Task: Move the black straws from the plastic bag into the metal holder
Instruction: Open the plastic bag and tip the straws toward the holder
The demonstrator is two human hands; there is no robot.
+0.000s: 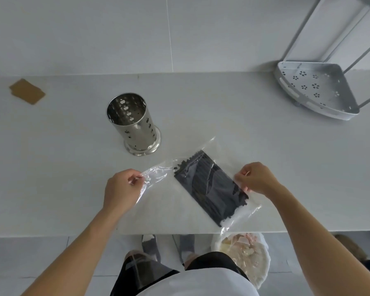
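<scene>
A clear plastic bag lies flat on the white counter near its front edge. A thick bundle of black straws lies inside it, slanting from upper left to lower right. My left hand pinches the bag's left end. My right hand pinches the bag's right side, just beside the straws. The metal holder, a shiny perforated cylinder on a flared base, stands upright and empty behind and to the left of the bag.
A grey perforated corner shelf rack stands at the back right of the counter. Brown cards lie at the back left. A tiled wall rises behind. Below the front edge are my feet and a bagged bin.
</scene>
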